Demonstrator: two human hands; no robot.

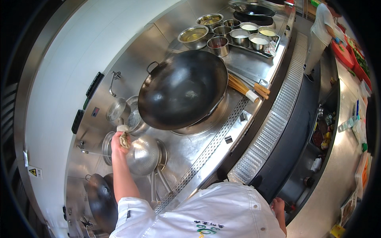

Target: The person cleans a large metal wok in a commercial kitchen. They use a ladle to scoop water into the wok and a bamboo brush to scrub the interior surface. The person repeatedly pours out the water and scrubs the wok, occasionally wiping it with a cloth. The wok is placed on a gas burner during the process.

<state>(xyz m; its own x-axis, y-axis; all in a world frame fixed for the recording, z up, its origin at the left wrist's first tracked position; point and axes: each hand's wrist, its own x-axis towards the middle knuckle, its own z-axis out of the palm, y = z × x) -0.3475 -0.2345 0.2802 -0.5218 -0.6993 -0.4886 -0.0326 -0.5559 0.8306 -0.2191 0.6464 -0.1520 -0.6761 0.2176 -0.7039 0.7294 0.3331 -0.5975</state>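
My left hand (118,142) reaches out over the steel range and grips the handle of a metal scoop (115,111). A folded, stained cloth (125,140) is bunched in the same hand. The scoop's bowl is tilted beside a round steel basin (134,111). Just right of my left forearm, a perforated steel strainer (143,156) rests over another round vessel. A big black wok (183,89) sits tilted on the burner ahead, with a small pale patch inside. Low at my right side hangs my right hand (278,205), its fingers partly curled; whether they hold anything is unclear.
Steel pots of seasonings and liquids (219,44) crowd the far range. Wooden-handled tools (242,87) lie beside the wok. A wall tap (113,84) overhangs the basin. Another wok (101,199) stands at lower left. Across the aisle, a person (320,35) works at a counter (327,178).
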